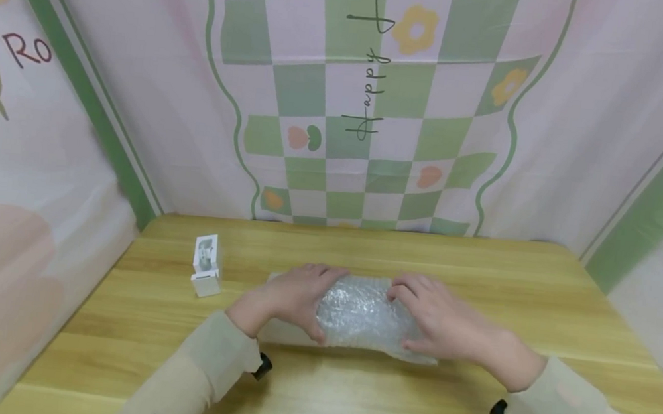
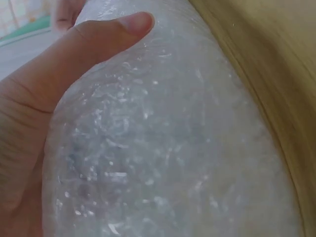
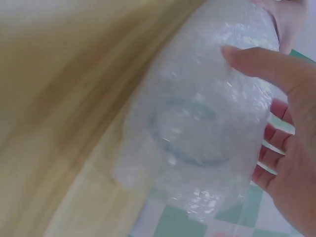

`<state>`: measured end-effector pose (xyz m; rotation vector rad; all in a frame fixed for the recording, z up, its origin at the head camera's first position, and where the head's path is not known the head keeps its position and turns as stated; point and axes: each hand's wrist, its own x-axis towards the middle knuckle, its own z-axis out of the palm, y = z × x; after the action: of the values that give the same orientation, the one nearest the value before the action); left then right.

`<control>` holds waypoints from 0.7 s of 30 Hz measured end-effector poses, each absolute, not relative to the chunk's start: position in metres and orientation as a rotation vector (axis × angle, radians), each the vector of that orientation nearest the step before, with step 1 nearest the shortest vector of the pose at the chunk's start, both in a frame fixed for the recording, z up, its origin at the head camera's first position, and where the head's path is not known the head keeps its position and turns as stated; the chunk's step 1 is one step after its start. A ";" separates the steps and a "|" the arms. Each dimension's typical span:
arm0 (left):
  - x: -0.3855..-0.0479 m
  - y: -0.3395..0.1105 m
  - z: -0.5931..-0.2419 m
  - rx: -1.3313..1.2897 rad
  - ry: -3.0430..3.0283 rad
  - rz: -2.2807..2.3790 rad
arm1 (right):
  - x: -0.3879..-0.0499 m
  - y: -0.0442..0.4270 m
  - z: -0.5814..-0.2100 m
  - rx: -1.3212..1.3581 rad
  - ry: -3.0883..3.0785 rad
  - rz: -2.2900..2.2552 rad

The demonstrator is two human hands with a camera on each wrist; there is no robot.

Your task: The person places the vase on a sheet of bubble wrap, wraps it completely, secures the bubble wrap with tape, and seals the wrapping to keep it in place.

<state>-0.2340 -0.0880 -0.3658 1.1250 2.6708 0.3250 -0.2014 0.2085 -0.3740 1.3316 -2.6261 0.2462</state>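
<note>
A bundle of clear bubble wrap (image 1: 359, 316) lies lengthwise across the middle of the table. My left hand (image 1: 298, 292) grips its left part, thumb on the near side and fingers over the far side. On its right part my right hand (image 1: 446, 318) holds on, with the thumb in front and the fingers bent over the back. A dark round rim shows through the bubble wrap (image 3: 197, 133) in the right wrist view; what is wrapped inside cannot be made out. In the left wrist view, the left thumb (image 2: 94, 47) presses along the wrap.
A small white box (image 1: 206, 265) with a picture on it stands at the left of the wooden table (image 1: 133, 341). Behind the table hangs a green-and-white checked cloth (image 1: 353, 102), and printed cloth closes off both sides.
</note>
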 end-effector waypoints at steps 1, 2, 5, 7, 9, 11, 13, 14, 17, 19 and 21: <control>-0.236 -0.088 -0.367 1.126 2.667 0.333 | -0.201 0.209 -0.375 1.331 -2.627 0.261; -0.238 -0.089 -0.368 1.128 2.663 0.338 | -0.201 0.209 -0.376 1.330 -2.632 0.283; -0.243 -0.090 -0.371 1.119 2.644 0.361 | -0.202 0.211 -0.378 1.330 -2.657 0.365; -0.246 -0.091 -0.373 1.108 2.630 0.378 | -0.202 0.212 -0.379 1.323 -2.681 0.419; -0.249 -0.092 -0.373 1.091 2.613 0.399 | -0.202 0.212 -0.380 1.312 -2.703 0.457; -0.251 -0.092 -0.373 1.077 2.601 0.415 | -0.202 0.210 -0.380 1.292 -2.723 0.465; -0.252 -0.092 -0.373 1.064 2.594 0.425 | -0.202 0.209 -0.380 1.271 -2.738 0.452; -0.253 -0.092 -0.373 1.056 2.592 0.426 | -0.202 0.208 -0.381 1.260 -2.744 0.445; -0.254 -0.091 -0.373 1.038 2.588 0.427 | -0.203 0.205 -0.381 1.236 -2.759 0.405; -0.255 -0.091 -0.372 1.036 2.587 0.430 | -0.203 0.203 -0.380 1.224 -2.772 0.384; -0.256 -0.091 -0.372 1.033 2.580 0.441 | -0.204 0.202 -0.380 1.213 -2.791 0.362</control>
<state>-0.2561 -0.0910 -0.3717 1.0335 2.5803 0.4411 -0.2039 0.2018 -0.3799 1.2132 -2.7915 0.3620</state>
